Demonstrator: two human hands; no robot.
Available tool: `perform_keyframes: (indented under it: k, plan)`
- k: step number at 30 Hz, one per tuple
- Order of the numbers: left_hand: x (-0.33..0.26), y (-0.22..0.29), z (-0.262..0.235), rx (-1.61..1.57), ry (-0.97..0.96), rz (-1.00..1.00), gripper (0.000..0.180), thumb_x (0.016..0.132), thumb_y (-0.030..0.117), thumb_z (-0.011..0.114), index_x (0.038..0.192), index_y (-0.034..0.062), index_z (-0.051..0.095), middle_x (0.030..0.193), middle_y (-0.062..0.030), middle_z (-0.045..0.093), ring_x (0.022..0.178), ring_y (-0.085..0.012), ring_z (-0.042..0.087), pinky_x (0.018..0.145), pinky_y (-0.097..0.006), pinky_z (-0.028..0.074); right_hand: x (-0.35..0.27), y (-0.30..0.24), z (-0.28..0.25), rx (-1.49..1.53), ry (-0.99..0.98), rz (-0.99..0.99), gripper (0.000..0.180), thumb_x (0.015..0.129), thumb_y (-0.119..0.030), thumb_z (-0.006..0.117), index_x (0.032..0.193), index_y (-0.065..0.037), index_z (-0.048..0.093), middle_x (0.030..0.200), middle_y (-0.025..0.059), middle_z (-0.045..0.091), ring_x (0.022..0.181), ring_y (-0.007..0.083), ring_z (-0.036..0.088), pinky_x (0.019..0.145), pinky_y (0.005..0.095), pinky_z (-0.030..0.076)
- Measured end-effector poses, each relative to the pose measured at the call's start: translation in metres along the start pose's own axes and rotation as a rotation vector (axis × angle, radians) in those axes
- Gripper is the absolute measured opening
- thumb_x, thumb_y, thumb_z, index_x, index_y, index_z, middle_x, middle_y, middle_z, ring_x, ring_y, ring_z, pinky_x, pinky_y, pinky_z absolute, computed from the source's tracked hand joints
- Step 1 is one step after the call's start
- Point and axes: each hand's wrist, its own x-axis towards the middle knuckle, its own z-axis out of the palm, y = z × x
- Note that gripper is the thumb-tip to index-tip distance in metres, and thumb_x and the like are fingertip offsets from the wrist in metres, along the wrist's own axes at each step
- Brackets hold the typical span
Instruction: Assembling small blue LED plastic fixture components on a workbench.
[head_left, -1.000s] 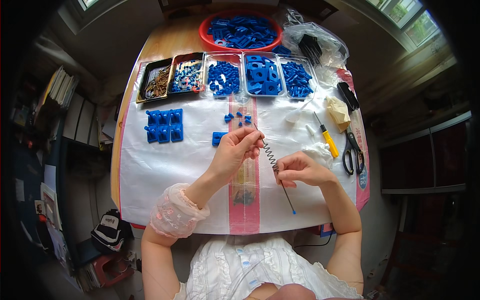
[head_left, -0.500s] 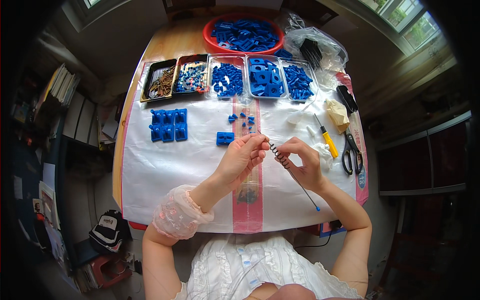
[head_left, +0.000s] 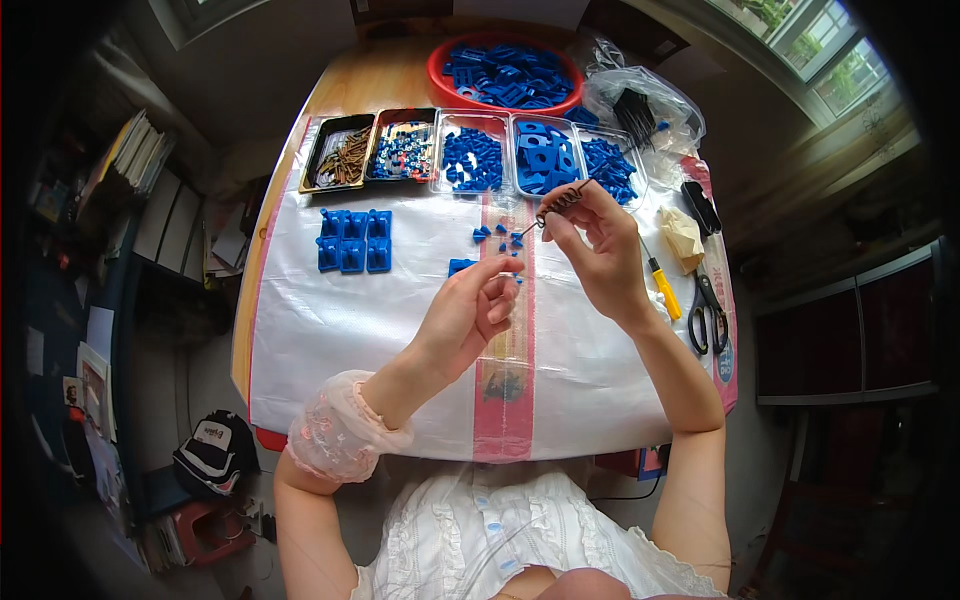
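Note:
My right hand [head_left: 595,255] is raised over the white sheet [head_left: 380,330] and pinches a thin rod with a dark coil spring [head_left: 560,202] threaded on it, the tip pointing at the trays. My left hand [head_left: 475,310] hovers lower and to the left, apart from the spring, with its fingers curled. Whether it holds a small part is not visible. A small blue piece [head_left: 460,266] lies just beside its fingertips, and a few more small blue pieces [head_left: 493,232] lie beyond them. A block of joined blue parts [head_left: 352,240] sits further left.
Along the back stand a tray of brown springs [head_left: 340,155], a tray of mixed parts [head_left: 403,150] and three clear trays of blue parts [head_left: 545,160]. Behind them are a red basin [head_left: 510,75] and a plastic bag [head_left: 640,105]. A yellow-handled screwdriver [head_left: 660,285] and scissors [head_left: 708,315] lie at the right.
My right hand has risen and swung the rod with the spring up toward the trays. My left hand has come off the spring and dropped to the lower left.

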Motion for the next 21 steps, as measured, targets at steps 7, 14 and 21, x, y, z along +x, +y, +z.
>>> perform_keyframes:
  k: [7,14,21]
  plan:
    - [-0.014,0.023,-0.054,0.841,0.325,0.591,0.025,0.098,0.007,0.068,0.122,0.0062,0.067,0.089,0.0016,0.059,0.072,-0.0023,0.047,0.061,-0.02,0.039,0.007,0.009,0.039,-0.109,-0.122,-0.106,0.019,0.094,0.0,0.071,0.11,0.002,0.061,0.089,0.0109,0.071,0.082,0.0202,0.073,0.074,0.0327,0.057]
    - [0.015,0.02,-0.073,1.367,0.255,0.587,0.036,0.089,0.017,0.083,0.124,0.0086,0.075,0.094,-0.0038,0.06,0.077,-0.0146,0.054,0.073,-0.031,0.049,0.007,0.015,0.046,-0.179,-0.208,-0.082,0.02,0.094,-0.001,0.075,0.11,0.002,0.063,0.092,0.0098,0.071,0.087,0.0187,0.074,0.079,0.0317,0.057]
    - [0.021,0.01,-0.069,1.339,0.312,0.594,0.018,0.093,0.021,0.081,0.108,0.0126,0.085,0.085,-0.0037,0.06,0.068,-0.0156,0.053,0.065,-0.033,0.047,0.008,0.021,0.045,-0.174,-0.2,-0.1,0.021,0.093,-0.001,0.076,0.11,0.002,0.064,0.092,0.0107,0.071,0.086,0.0201,0.074,0.078,0.0324,0.057]
